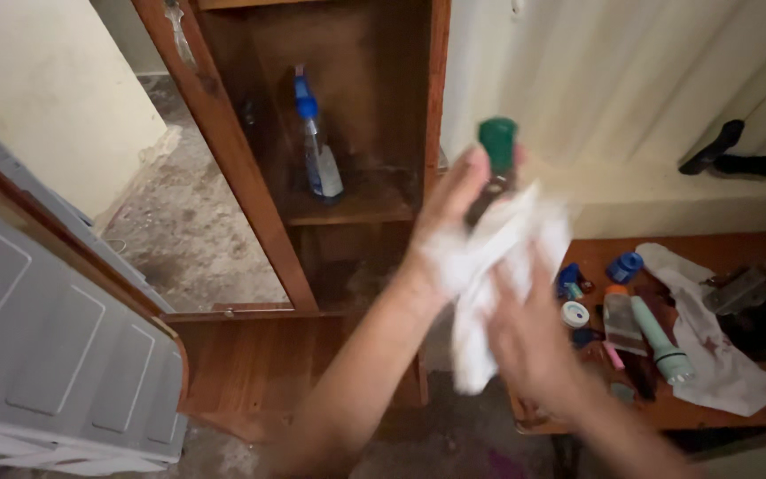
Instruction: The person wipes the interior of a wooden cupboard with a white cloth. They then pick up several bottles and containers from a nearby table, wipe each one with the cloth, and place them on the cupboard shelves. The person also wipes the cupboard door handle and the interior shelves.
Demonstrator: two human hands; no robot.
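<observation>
Left hand (454,213) closed around a dark bottle (492,182) with green cap, held up. Right hand (525,337) below, gripping a white cloth (498,257) against it. Bottle: probably light, rigid, slippery; cloth soft. Table (755,244) right.

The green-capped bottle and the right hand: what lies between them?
In the head view, a white cloth lies between them. The left hand holds the green-capped bottle, and the right hand presses the cloth against it.

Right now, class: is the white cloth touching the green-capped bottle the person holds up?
Touching. The head view shows the white cloth wrapped against the dark body of the green-capped bottle, gripped by the left hand.
</observation>
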